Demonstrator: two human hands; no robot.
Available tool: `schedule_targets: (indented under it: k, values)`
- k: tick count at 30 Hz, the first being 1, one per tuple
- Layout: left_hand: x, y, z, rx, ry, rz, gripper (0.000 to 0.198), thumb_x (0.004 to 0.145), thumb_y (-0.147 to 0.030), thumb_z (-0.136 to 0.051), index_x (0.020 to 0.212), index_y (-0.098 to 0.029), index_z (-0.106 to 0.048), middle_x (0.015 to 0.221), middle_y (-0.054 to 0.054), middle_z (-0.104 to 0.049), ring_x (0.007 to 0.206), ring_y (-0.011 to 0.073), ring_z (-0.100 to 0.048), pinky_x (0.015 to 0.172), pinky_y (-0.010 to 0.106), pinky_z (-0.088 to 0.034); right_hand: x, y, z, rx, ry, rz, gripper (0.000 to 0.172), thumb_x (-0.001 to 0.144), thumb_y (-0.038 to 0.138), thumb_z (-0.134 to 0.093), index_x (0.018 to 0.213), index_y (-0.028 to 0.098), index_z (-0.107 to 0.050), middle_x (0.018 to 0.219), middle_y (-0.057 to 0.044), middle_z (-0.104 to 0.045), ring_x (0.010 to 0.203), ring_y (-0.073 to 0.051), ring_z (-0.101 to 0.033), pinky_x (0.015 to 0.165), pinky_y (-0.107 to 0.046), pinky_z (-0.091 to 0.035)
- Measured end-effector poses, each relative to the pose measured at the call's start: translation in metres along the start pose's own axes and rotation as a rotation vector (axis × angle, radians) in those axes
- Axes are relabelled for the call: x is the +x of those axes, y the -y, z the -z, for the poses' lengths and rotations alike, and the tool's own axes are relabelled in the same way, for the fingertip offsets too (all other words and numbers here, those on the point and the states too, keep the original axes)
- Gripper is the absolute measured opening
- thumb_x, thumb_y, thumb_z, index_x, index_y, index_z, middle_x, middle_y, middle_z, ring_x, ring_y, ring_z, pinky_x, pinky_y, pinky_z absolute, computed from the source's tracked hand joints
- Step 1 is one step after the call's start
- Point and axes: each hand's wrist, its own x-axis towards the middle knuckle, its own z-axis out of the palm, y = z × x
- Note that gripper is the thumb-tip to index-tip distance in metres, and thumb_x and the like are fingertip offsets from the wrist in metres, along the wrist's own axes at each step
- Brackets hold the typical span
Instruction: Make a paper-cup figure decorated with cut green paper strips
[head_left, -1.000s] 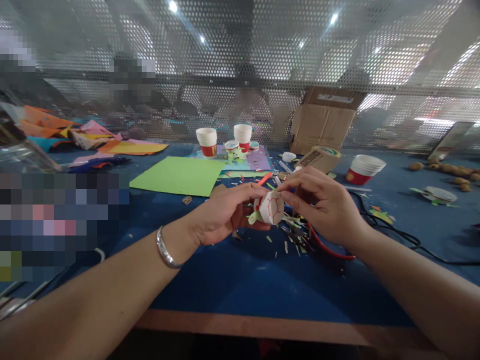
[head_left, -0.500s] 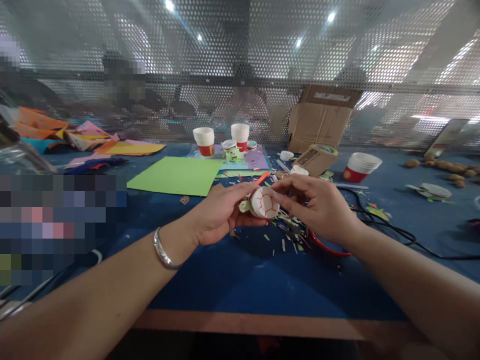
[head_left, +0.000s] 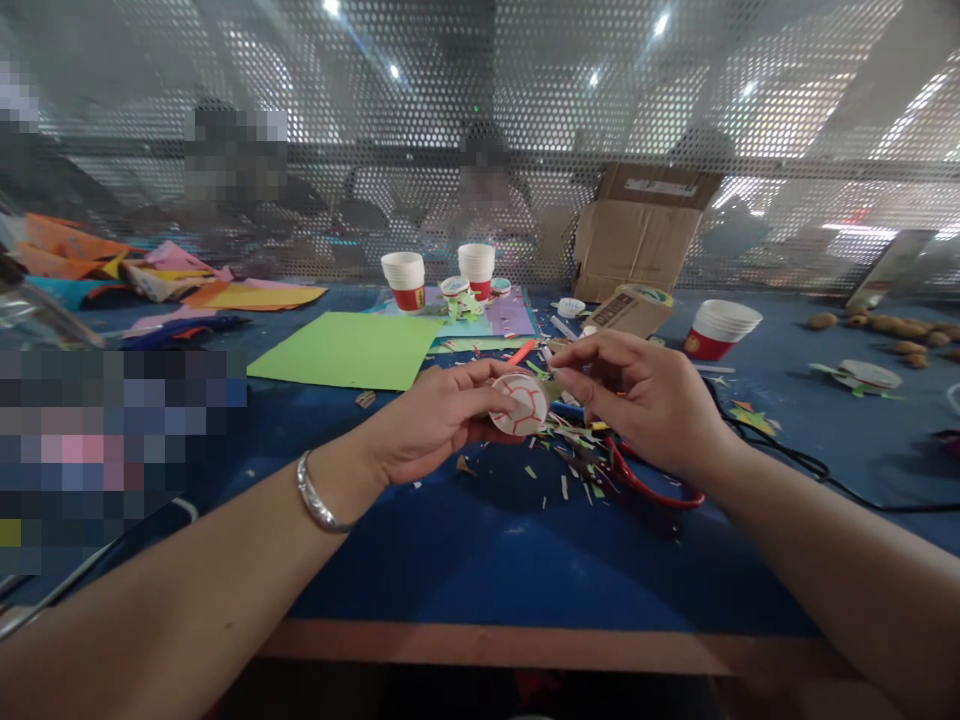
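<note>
My left hand (head_left: 429,418) is closed around a cut-off paper cup bottom (head_left: 523,408), with the thumb on its white face. Red lines on that face form a shell-like pattern. My right hand (head_left: 637,395) is just right of the cup bottom, apart from it, thumb and forefinger pinched together. Anything between those fingertips is too small to name. Under the right hand lie red-handled scissors (head_left: 656,493) among paper scraps (head_left: 566,487). An orange pen-like stick (head_left: 522,352) shows just beyond the cup bottom.
A green paper sheet (head_left: 349,350) lies left of centre. Behind are stacked paper cups (head_left: 404,280) and small paper turtles (head_left: 463,303). To the right stand a cardboard box (head_left: 626,240) and another cup stack (head_left: 724,330); a black cable (head_left: 817,470) crosses the blue table (head_left: 525,570).
My right hand has come off the cup bottom and moved slightly right. The cup bottom has turned in my left hand, and its green paper tab no longer shows at the left.
</note>
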Motion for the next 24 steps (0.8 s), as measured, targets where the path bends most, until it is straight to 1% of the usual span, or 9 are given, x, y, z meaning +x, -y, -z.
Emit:
schedule_targets:
  k: [4,7,11,16,20,24]
  values:
    - [0.0001,0.0001,0.0012,0.000,0.028,-0.011,0.022,0.080,-0.010,-0.076,0.101,-0.016,-0.071,0.094,0.002,-0.075,0.084,0.0127,-0.071,0.084,0.028,-0.059,-0.0003,0.0010,0.0001,-0.011,0.021,0.001,0.017,0.097,0.037,-0.065,0.104,0.025,-0.073,0.091,-0.002,-0.070,0.059,-0.012,-0.057,0.055,-0.029,-0.045]
    - [-0.0005,0.0001,0.0021,0.026,0.020,-0.032,0.025,0.079,-0.011,-0.078,0.102,-0.016,-0.070,0.095,0.001,-0.074,0.084,0.0123,-0.071,0.082,0.027,-0.058,-0.0001,0.0018,0.0005,-0.019,0.016,0.013,0.016,0.097,0.037,-0.065,0.104,0.024,-0.073,0.091,-0.001,-0.069,0.059,-0.011,-0.056,0.055,-0.029,-0.045]
    - [-0.0020,-0.0003,0.0030,0.120,0.012,-0.069,0.028,0.080,-0.017,-0.080,0.106,-0.017,-0.069,0.095,0.001,-0.074,0.084,0.0132,-0.071,0.075,0.024,-0.053,0.0012,0.0023,0.0003,-0.066,0.020,0.063,0.015,0.095,0.035,-0.068,0.102,0.023,-0.074,0.090,-0.002,-0.067,0.062,-0.011,-0.054,0.055,-0.027,-0.043]
    - [-0.0017,0.0005,0.0026,0.170,0.030,-0.134,0.024,0.083,-0.023,-0.079,0.104,-0.016,-0.069,0.095,0.003,-0.073,0.084,0.0130,-0.068,0.074,0.025,-0.051,0.0022,0.0028,-0.0001,-0.103,0.049,0.089,0.013,0.093,0.031,-0.069,0.102,0.023,-0.074,0.086,-0.002,-0.064,0.064,-0.012,-0.052,0.056,-0.027,-0.042]
    - [-0.0006,0.0009,0.0025,0.217,0.025,-0.181,0.024,0.083,-0.025,-0.080,0.102,-0.017,-0.068,0.094,0.002,-0.071,0.082,0.0132,-0.066,0.072,0.026,-0.051,0.0025,0.0015,0.0025,-0.123,0.034,0.100,0.013,0.093,0.032,-0.069,0.102,0.023,-0.074,0.089,-0.002,-0.065,0.065,-0.013,-0.054,0.057,-0.028,-0.043]
    - [-0.0003,-0.0001,0.0051,0.350,-0.012,-0.233,0.026,0.083,-0.028,-0.080,0.103,-0.015,-0.068,0.092,0.002,-0.070,0.080,0.0127,-0.062,0.071,0.026,-0.050,0.0047,-0.0012,0.0084,-0.151,-0.009,0.086,0.016,0.092,0.035,-0.070,0.100,0.022,-0.074,0.087,-0.003,-0.065,0.065,-0.013,-0.055,0.058,-0.030,-0.044]
